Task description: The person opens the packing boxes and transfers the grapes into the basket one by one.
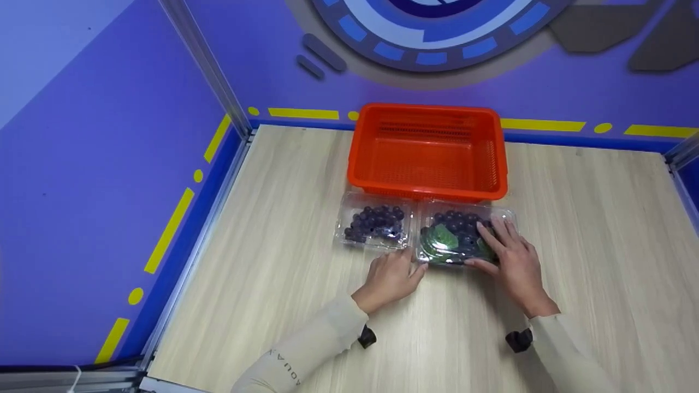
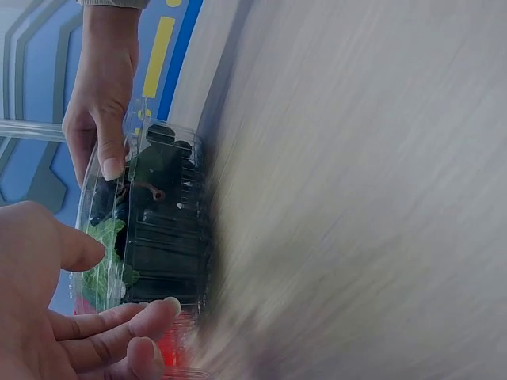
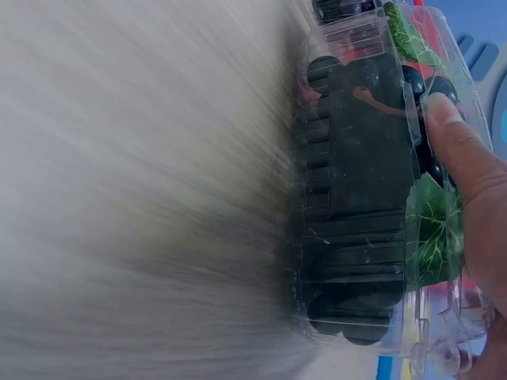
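Note:
A clear plastic clamshell box (image 1: 464,256) of dark grapes with green leaves lies on the table. My right hand (image 1: 516,267) rests on its right part, fingers spread over the lid; in the right wrist view the thumb (image 3: 455,131) lies along the front top edge. A second clear box (image 1: 349,210) of dark grapes (image 1: 377,221) sits right beside it on the left. My left hand (image 1: 389,278) is at the front, between the two boxes. Its fingers (image 2: 119,336) are loosely bent near the leafy box's front left corner, with nothing held.
An orange-red perforated basket (image 1: 426,191) stands just behind both boxes, with no contents showing. Blue-purple panels (image 1: 131,164) wall in the wooden table (image 1: 273,229) at the back and left.

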Demonstrator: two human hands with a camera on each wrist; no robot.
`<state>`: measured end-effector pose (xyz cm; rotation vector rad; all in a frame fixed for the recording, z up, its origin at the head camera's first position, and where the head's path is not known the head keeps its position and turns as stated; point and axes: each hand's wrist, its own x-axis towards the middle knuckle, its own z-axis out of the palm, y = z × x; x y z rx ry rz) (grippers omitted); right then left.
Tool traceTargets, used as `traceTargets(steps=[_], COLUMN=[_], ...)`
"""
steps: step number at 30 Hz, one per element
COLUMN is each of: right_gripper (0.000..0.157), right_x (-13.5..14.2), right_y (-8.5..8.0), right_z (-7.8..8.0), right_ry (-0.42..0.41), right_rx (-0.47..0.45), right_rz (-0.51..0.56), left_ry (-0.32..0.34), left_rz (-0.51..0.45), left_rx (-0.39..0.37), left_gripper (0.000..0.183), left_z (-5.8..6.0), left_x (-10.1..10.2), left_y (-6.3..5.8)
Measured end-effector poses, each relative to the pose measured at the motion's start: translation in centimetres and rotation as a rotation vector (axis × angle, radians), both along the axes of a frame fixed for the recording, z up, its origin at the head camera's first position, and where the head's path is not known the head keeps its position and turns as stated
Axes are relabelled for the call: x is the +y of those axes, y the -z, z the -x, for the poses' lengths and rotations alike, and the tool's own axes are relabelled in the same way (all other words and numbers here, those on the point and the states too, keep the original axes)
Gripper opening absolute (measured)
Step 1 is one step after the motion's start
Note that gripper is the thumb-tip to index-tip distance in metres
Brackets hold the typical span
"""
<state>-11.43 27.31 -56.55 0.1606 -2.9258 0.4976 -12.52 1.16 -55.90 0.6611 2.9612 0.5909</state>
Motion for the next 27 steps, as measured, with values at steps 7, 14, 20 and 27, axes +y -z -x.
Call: traceTargets(steps=[7, 14, 20, 27], right_gripper=[0.080, 0.076, 0.076, 0.075], right_x=[-0.1, -0.2, -0.2, -0.2], right_y=[0.0, -0.2, -0.1, -0.1], right_z=[0.1, 0.2, 0.1, 0.2], right_ry=[0.010, -0.002, -0.013, -0.015], right_rx=[0.022, 0.102, 0.144, 0.152], right_rz=[-0.043, -0.015, 0.000, 0.013], left_ry=[-0.034, -0.046, -0.062, -0.056], left_rz=[-0.007, -0.062, -0.106, -0.129], left_rx=[-0.026, -0.102, -0.156, -0.138], left_gripper=[0.034, 0.029, 0.029, 0.028], left_z=[0.0, 0.3, 0.4, 0.5], left_x=[0.2, 0.4, 0.5, 0.6], left_y=[0.4, 0.9, 1.2, 1.5])
